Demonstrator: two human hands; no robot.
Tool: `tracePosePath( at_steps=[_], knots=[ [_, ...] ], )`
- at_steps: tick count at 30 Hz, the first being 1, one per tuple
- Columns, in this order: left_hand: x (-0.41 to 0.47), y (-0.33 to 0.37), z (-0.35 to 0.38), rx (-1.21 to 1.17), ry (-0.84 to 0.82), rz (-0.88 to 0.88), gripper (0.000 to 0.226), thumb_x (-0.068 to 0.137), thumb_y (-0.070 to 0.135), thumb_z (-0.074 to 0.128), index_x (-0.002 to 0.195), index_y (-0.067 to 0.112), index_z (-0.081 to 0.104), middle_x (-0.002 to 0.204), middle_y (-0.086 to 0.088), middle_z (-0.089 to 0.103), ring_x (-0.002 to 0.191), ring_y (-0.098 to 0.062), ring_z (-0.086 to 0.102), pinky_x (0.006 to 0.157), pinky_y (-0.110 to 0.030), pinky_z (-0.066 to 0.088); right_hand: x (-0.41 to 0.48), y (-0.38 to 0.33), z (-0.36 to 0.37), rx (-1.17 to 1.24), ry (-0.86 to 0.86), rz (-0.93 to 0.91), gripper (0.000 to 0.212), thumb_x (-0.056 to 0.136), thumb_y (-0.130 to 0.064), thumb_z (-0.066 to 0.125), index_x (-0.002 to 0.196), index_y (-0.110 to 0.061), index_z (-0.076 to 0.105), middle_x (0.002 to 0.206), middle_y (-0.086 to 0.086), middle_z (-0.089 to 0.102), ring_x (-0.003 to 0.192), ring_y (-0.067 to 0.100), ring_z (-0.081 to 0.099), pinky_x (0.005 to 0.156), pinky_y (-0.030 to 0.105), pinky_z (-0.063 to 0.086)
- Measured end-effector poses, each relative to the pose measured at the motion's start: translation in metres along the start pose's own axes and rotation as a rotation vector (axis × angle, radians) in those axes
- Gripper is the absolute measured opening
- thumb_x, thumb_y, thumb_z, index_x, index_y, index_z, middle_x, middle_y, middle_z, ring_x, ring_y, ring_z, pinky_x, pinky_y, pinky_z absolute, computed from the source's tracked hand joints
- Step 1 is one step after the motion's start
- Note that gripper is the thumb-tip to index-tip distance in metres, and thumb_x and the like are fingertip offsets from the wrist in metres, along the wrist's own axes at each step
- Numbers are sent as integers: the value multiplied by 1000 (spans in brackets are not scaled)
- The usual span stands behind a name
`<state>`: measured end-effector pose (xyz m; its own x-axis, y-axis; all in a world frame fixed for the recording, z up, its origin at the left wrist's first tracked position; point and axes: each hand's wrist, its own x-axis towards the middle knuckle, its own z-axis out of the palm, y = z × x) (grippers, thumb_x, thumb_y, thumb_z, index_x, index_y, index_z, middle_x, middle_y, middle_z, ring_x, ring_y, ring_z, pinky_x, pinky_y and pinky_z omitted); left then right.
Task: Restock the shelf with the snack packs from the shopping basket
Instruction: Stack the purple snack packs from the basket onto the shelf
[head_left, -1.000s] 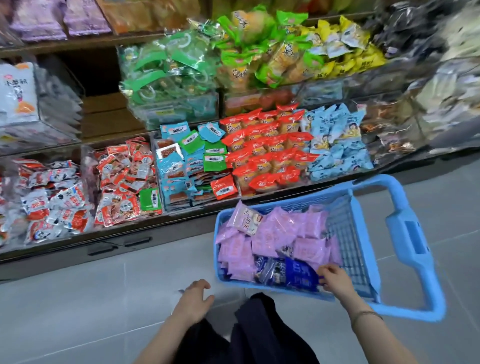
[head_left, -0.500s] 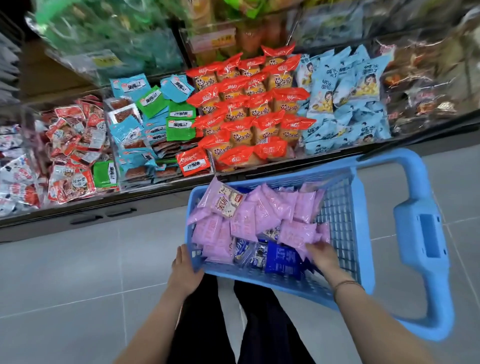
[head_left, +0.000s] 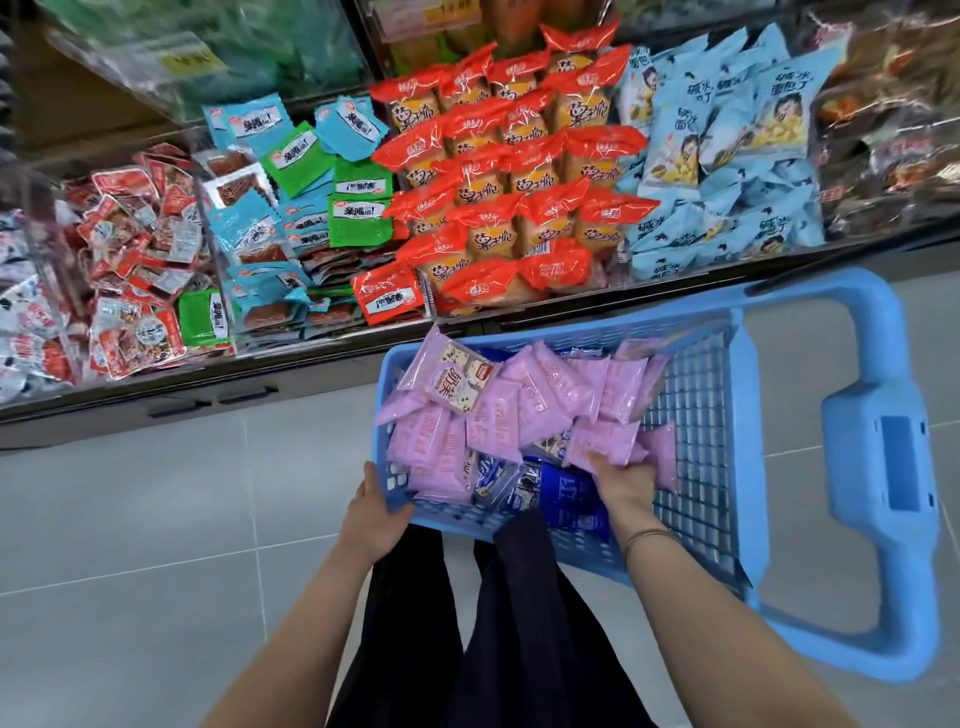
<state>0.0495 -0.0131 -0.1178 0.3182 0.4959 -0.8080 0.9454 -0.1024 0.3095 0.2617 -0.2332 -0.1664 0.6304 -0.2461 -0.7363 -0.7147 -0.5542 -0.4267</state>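
My left hand (head_left: 376, 512) grips the basket (head_left: 698, 415) rim, right hand (head_left: 623, 483) buried among pink packs (head_left: 498, 415), grip unclear; a loose grab could drop some.

Pink snack packs (head_left: 511, 415) — heaped in blue basket (head_left: 706, 415)

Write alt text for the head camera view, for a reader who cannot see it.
A person's left hand holds the near corner of a blue basket heaped with pink snack packs, while the right hand reaches in among them, fingers hidden. Beyond it, a low shelf is crowded with red packs and light blue packs.
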Motion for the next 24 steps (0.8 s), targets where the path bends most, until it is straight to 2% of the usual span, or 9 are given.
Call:
tracePosePath(
  at_steps=[3, 7, 11, 14, 16, 19, 20, 22, 24],
  knots=[
    [0, 0, -5, -31, -25, -1, 84, 92, 18, 58, 152, 6, 1, 154, -17, 26, 137, -31, 36, 110, -35, 31, 5, -2, -1, -55, -13, -26, 58, 76, -19, 76, 125, 0, 50, 125, 19, 59, 112, 32, 59, 97, 43, 48],
    [-3, 0, -10, -54, -56, -21, 82, 93, 21, 58, 152, 7, 2, 155, -14, 26, 138, -29, 35, 108, -31, 30, 1, -7, -9, -72, -22, -50, 48, 82, -10, 70, 125, 0, 51, 125, 19, 60, 114, 33, 58, 99, 39, 46],
    [-16, 16, -18, -114, 102, 29, 67, 91, 20, 61, 146, 4, 27, 144, -18, 43, 129, -34, 44, 103, -36, 37, -18, -10, -28, -13, -68, -123, 44, 87, -6, 63, 129, -4, 48, 128, 17, 59, 117, 32, 56, 102, 40, 43],
    [-31, 43, -23, -206, 198, 171, 50, 90, 12, 60, 136, 5, 43, 132, -17, 52, 121, -34, 50, 99, -40, 42, -42, -14, -43, 90, -141, -197, 63, 88, 1, 57, 145, -14, 32, 134, 7, 53, 119, 25, 54, 103, 44, 42],
    [-45, 68, -23, -320, 137, 180, 49, 92, 11, 58, 137, 6, 42, 134, -10, 51, 120, -26, 51, 99, -35, 41, -60, -16, -54, 95, -137, -235, 65, 89, -1, 56, 146, -15, 29, 134, 8, 54, 118, 26, 55, 102, 43, 44],
    [-70, 107, -18, -427, -56, 128, 36, 95, 20, 55, 129, 9, 50, 127, -7, 55, 104, -20, 54, 88, -28, 44, -87, -20, -66, 35, -119, -335, 57, 88, -6, 59, 141, -7, 37, 125, 10, 59, 112, 27, 59, 94, 37, 50],
    [-79, 118, -14, -451, -149, 124, 30, 95, 22, 54, 123, 11, 53, 126, -8, 57, 104, -20, 55, 85, -29, 48, -98, -23, -68, 4, -110, -396, 50, 87, -6, 60, 134, -4, 42, 117, 8, 62, 107, 27, 61, 86, 30, 52],
    [-97, 137, -5, -552, -351, 100, 29, 96, 30, 53, 120, 14, 53, 126, -9, 56, 111, -19, 55, 82, -29, 51, -123, -29, -70, -84, -54, -571, 39, 85, -7, 63, 120, -4, 48, 103, 6, 58, 99, 27, 59, 70, 14, 44],
    [-108, 152, 3, -734, -535, 40, 42, 95, 42, 51, 126, 14, 52, 127, -10, 56, 118, -23, 54, 90, -36, 51, -146, -32, -68, -178, -42, -835, 34, 83, -4, 63, 114, -5, 51, 113, 8, 53, 113, 24, 48, 84, 16, 35]
  ],
)
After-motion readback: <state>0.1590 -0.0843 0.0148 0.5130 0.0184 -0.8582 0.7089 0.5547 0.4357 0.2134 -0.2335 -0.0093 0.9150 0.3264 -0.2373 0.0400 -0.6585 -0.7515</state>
